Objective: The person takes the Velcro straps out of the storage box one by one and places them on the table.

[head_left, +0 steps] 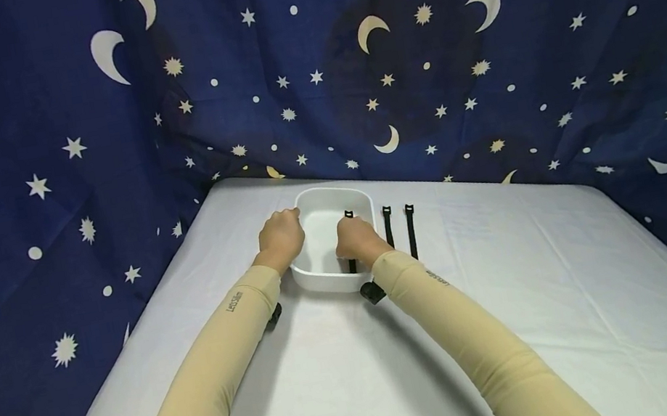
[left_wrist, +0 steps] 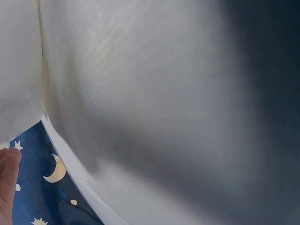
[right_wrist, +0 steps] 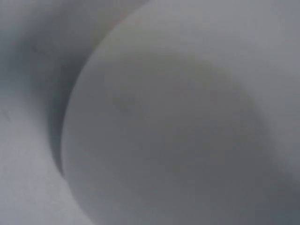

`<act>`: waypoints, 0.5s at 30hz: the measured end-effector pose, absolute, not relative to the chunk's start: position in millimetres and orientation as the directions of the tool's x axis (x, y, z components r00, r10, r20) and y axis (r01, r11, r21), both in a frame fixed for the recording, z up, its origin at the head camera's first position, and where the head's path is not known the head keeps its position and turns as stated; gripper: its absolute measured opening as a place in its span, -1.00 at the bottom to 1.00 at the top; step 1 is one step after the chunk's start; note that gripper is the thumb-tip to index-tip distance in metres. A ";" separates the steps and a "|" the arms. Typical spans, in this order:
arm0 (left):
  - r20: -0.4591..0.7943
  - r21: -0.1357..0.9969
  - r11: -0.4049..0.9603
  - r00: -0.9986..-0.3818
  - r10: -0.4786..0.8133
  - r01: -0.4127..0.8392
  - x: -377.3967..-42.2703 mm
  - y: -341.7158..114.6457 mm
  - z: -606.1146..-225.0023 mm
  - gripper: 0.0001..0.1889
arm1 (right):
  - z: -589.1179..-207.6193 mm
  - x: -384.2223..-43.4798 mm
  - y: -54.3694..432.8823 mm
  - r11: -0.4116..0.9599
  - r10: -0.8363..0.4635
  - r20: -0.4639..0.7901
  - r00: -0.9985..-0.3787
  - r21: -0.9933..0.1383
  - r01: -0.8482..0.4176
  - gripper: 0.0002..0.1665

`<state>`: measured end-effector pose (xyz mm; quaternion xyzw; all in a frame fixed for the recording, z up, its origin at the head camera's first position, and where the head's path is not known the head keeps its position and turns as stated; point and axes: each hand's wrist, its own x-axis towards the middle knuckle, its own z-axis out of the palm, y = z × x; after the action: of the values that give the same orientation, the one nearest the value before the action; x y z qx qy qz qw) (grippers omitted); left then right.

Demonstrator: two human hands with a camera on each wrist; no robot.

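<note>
A white rounded basin [head_left: 329, 282] stands on the white-covered table. At its left rim, my left hand [head_left: 282, 237] grips the edge with curled fingers. The left wrist view shows the thumb [left_wrist: 8, 173] against a white edge. My right hand [head_left: 360, 239] reaches over the near right rim into the basin, with fingers curled at a black strap [head_left: 353, 266]. Both ends of that strap show, above and below the hand; its middle is hidden. The right wrist view holds only the blurred basin wall [right_wrist: 168, 131], with no fingers in sight.
Two more black straps, a nearer one [head_left: 388, 224] and a farther one [head_left: 412, 231], lie side by side on the table [head_left: 552, 289] right of the basin. A dark blue curtain [head_left: 306, 43] with moons and stars hangs behind and to the left.
</note>
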<state>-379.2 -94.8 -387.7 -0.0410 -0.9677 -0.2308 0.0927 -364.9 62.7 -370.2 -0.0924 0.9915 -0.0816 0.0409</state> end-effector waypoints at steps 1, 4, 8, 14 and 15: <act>0.199 0.439 0.890 -0.979 0.036 0.122 -379.3 -94.9 -388.1 -0.60 | -371.1 -365.1 62.2 0.970 -0.192 -0.065 -0.979 -0.162 -0.179 -0.92; 0.194 0.441 0.890 -0.980 0.035 0.119 -379.3 -94.9 -388.6 -0.60 | -372.9 -365.3 60.9 0.974 -0.189 -0.072 -0.979 -0.141 -0.177 -0.95; 0.187 0.441 0.890 -0.982 0.036 0.117 -379.0 -94.6 -388.2 -0.60 | -373.3 -365.3 59.9 0.981 -0.166 -0.067 -0.984 -0.110 -0.158 -0.92; 0.192 0.445 0.888 -0.981 0.029 0.113 -377.9 -93.9 -385.8 -0.60 | -371.7 -365.1 59.0 0.987 -0.152 -0.103 -0.983 -0.077 -0.145 -0.87; 0.191 0.446 0.888 -0.981 0.029 0.113 -377.8 -93.9 -385.3 -0.60 | -371.7 -365.1 58.6 0.986 -0.153 -0.116 -0.981 -0.081 -0.144 -0.86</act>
<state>-377.8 -93.9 -385.3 -0.0368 -0.9674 -0.2339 0.0898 -365.1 58.6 -371.7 -0.0747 0.9947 -0.0364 0.0608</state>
